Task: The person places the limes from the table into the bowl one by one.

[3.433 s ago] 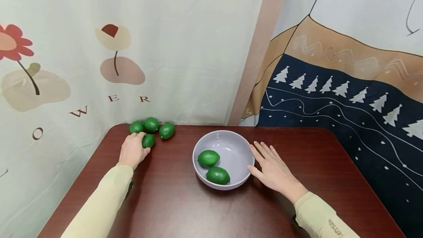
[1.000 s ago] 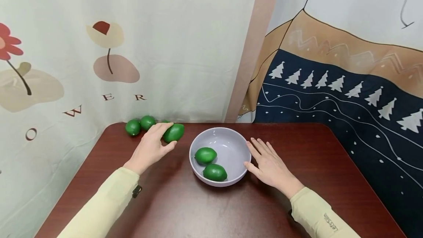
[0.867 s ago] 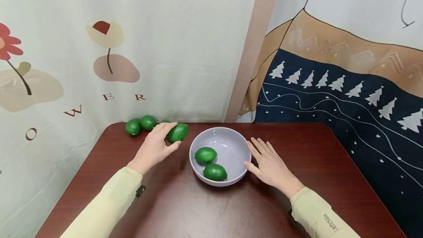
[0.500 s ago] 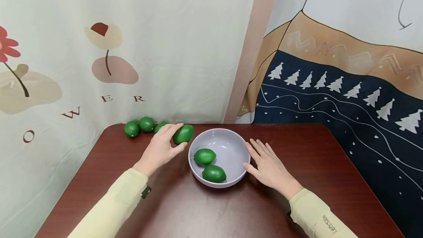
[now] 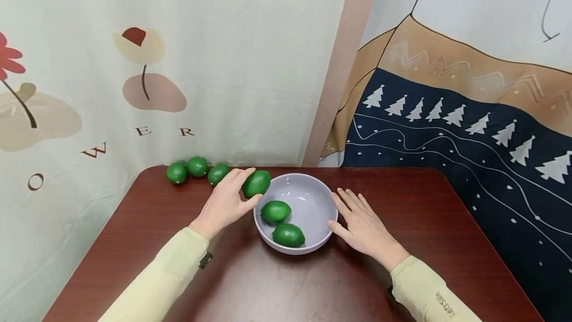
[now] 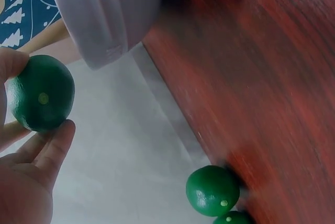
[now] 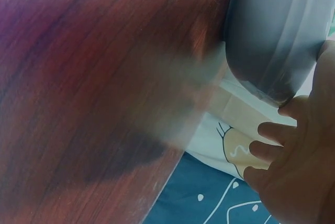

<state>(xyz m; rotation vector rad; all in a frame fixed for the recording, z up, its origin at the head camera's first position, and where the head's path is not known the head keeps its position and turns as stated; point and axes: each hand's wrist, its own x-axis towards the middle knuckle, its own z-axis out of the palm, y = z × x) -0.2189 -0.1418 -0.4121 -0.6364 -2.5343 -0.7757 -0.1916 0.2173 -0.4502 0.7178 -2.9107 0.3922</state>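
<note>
My left hand [image 5: 227, 203] pinches a green lime [image 5: 256, 184] between thumb and fingers, at the left edge of a pale lilac bowl [image 5: 315, 212]. In the left wrist view the held lime [image 6: 43, 93] shows its pale end spot, with the bowl's outer wall [image 6: 107, 14] just above. Two more limes lie inside the bowl, one [image 5: 275, 211] behind the other [image 5: 288, 235]. My right hand [image 5: 368, 227] has its fingers spread, with thumb and forefinger touching the bowl's right rim. The right wrist view shows those straight fingers [image 7: 272, 132] by the bowl's side.
Three limes lie at the table's back left corner: one at the left [image 5: 177, 173], one in the middle [image 5: 197, 166] and one at the right [image 5: 218, 174]. Behind the dark red wooden table [image 5: 250, 282] hangs a printed curtain [image 5: 250, 63], close to the back edge.
My left hand has picked up a lime from the back left group and carried it right to the bowl's edge. My right hand stays at the rim, and the two limes inside have not moved.
</note>
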